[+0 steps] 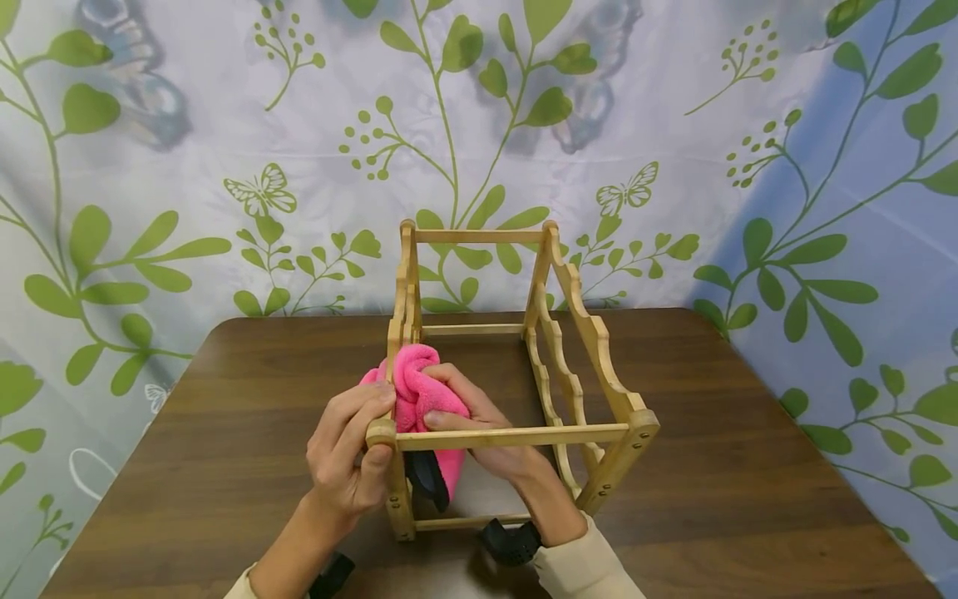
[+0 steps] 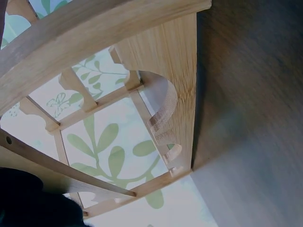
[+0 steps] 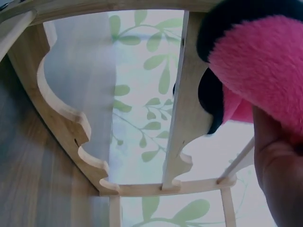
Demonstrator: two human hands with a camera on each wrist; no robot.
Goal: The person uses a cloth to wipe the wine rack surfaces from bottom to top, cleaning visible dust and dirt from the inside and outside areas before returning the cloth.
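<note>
A light wooden rack [image 1: 599, 341] with scalloped side rails stands upright on the table. My left hand [image 1: 348, 449] grips its near left corner, fingers over the top rail and thumb at the front post. Reaching inside the frame, my right hand [image 1: 486, 424] holds a fluffy pink cloth [image 1: 415, 374] with a dark edge against the left side rails. Part of the cloth pokes out past the left side. In the right wrist view the pink cloth [image 3: 265, 61] bunches over the thumb of the right hand [image 3: 279, 175]. The left wrist view shows the rack [image 2: 170, 56] but not the left fingers.
The brown wooden table [image 1: 711, 433] extends on both sides of the rack. Behind it hangs a pale curtain [image 1: 314, 158] printed with green leaves and butterflies. Dark wrist devices [image 1: 511, 541] sit by the sleeves.
</note>
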